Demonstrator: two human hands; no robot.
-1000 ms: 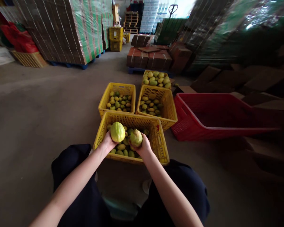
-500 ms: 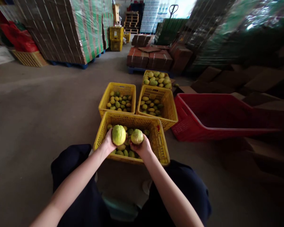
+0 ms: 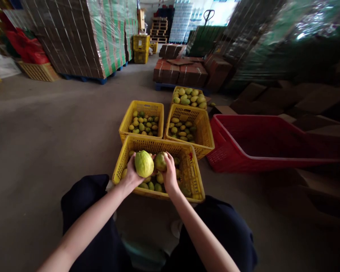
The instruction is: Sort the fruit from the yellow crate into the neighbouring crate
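Observation:
My left hand (image 3: 132, 174) is closed round the side of a large yellow-green melon (image 3: 144, 164) with faint lengthwise ribs. Close beside it, my right hand (image 3: 170, 170) grips a smaller, duller green melon (image 3: 161, 161), its fingers curled over the right side. Both hands are over the near yellow crate (image 3: 197, 177). More yellow and green melons (image 3: 151, 186) lie in that crate below my hands, partly hidden by them.
Behind are a left yellow crate (image 3: 121, 126) and a right yellow crate (image 3: 211, 132), both holding similar fruit. Farther back stands a fuller fruit crate (image 3: 189, 97). A large red bin (image 3: 229, 158) stands at right, near cardboard pieces. Wrapped pallet stacks (image 3: 110, 41) flank the floor.
My right hand has turned, bringing its fingers over the smaller melon, which has rotated and shifted slightly left. The larger melon has tilted a little in my left hand.

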